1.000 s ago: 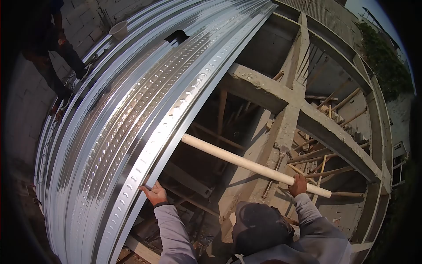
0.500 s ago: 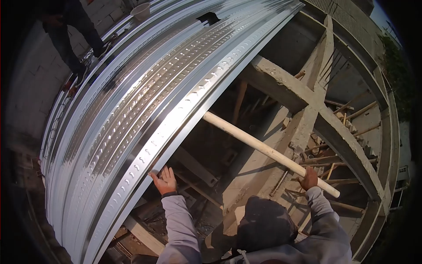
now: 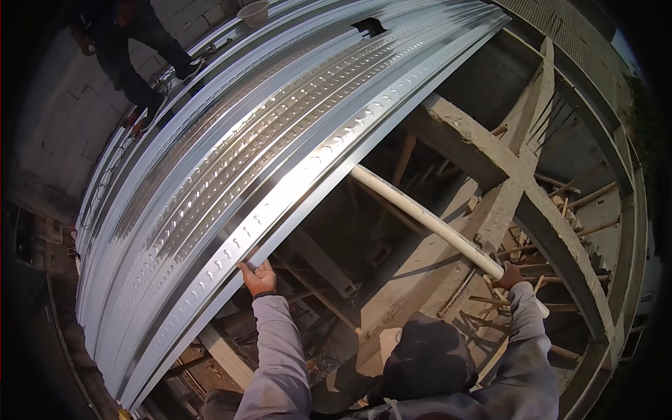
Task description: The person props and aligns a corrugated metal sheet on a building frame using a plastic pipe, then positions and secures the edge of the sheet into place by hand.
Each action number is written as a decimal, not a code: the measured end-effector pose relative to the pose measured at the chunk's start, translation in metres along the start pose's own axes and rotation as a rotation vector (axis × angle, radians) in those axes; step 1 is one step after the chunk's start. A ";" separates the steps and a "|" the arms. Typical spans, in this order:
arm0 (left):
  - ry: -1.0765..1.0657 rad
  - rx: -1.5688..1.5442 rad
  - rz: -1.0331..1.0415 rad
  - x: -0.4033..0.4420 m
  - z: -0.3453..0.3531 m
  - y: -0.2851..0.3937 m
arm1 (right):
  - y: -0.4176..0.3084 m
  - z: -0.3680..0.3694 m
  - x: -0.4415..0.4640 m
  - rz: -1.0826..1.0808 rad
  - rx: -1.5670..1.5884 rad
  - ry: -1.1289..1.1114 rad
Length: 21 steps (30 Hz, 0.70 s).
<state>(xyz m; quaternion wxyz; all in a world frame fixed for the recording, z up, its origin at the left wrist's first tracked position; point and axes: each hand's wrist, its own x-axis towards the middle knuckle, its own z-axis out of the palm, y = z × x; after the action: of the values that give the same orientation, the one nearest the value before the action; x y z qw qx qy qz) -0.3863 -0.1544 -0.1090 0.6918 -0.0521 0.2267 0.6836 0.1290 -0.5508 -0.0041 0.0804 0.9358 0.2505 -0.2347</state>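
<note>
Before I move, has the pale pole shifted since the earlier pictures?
Yes. Judged against the concrete crossbeam, the pale pole now meets the edge of the metal sheeting closer to that beam.

A block wall (image 3: pixel 49 133) rose left of the metal decking (image 3: pixel 280 133); a person (image 3: pixel 136 49) and a bucket (image 3: pixel 253 13) were at its far left side. Right of the decking, concrete beams (image 3: pixel 519 171) crossed, with timber poles (image 3: pixel 595 196) among them. A long pole (image 3: pixel 427 218) slanted rightward from the decking's right edge.
</note>
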 end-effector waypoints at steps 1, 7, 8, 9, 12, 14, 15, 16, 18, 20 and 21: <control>0.029 -0.008 0.021 -0.001 0.007 -0.006 | -0.007 0.015 -0.012 -0.044 0.001 0.182; 0.029 0.015 -0.024 -0.002 0.012 -0.015 | 0.007 0.043 0.000 -0.032 -0.018 0.504; 0.096 0.042 0.038 -0.001 0.016 -0.019 | 0.020 0.037 0.010 -0.037 -0.002 0.279; 0.018 0.055 0.082 -0.001 0.020 -0.026 | 0.028 0.024 0.024 -0.081 -0.019 0.050; -0.005 -0.028 0.006 -0.004 0.029 -0.040 | 0.023 -0.006 0.053 -0.346 -0.257 -0.418; 0.123 -0.015 -0.068 0.004 0.034 -0.050 | 0.029 0.005 0.075 -0.386 -0.118 -0.547; 0.028 0.007 -0.054 0.011 0.026 -0.055 | 0.015 0.012 0.071 -0.401 -0.119 -0.431; 0.042 0.027 -0.057 0.012 0.027 -0.054 | 0.002 0.019 0.058 -0.415 -0.119 -0.269; 0.058 0.034 -0.077 0.010 0.034 -0.053 | -0.035 0.038 0.027 -0.438 -0.099 0.045; 0.067 0.010 -0.053 0.011 0.029 -0.042 | -0.068 0.052 0.014 -0.496 -0.080 0.172; 0.132 0.014 0.011 0.010 0.027 -0.032 | -0.086 0.057 0.007 -0.527 -0.064 0.180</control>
<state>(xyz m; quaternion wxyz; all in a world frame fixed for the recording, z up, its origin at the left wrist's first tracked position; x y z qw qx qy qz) -0.3492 -0.1367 -0.0966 0.6721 -0.0911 0.2768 0.6807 0.0680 -0.4896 -0.0605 0.0234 0.8525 0.4986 -0.1553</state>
